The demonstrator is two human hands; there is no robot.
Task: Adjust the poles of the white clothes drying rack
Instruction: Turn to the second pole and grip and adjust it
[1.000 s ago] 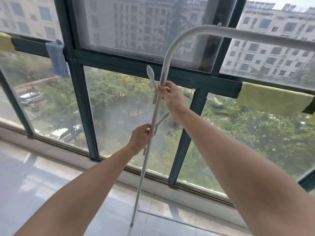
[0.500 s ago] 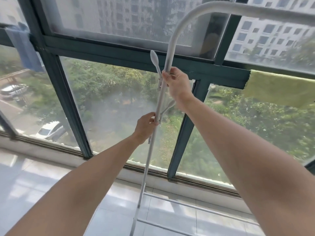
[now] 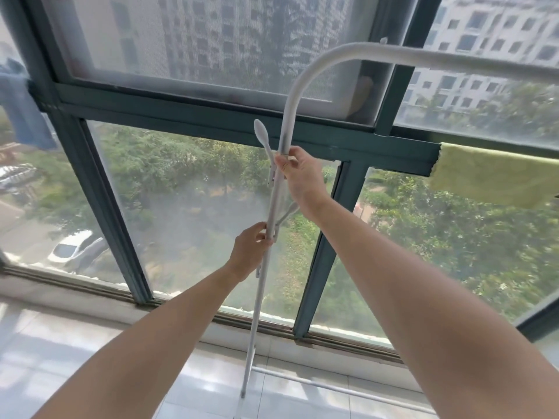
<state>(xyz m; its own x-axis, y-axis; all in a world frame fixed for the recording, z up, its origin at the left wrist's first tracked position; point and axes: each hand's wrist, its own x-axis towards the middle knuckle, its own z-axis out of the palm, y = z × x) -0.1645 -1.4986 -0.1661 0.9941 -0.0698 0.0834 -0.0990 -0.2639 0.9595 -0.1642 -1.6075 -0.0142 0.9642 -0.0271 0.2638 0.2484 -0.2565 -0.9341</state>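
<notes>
Rack upright (image 3: 273, 207): clasped by right hand (image 3: 298, 176) above, left hand (image 3: 251, 252) below, each grip closed round it. Adjustment judged underway; outcome untold.

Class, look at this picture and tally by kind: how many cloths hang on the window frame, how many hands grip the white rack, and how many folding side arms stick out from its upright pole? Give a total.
Cloths: 2 (blue cloth, green cloth)
Hands: 2 (left hand, right hand)
Folding side arms: 2 (upper arm, lower arm)
Total: 6
</notes>
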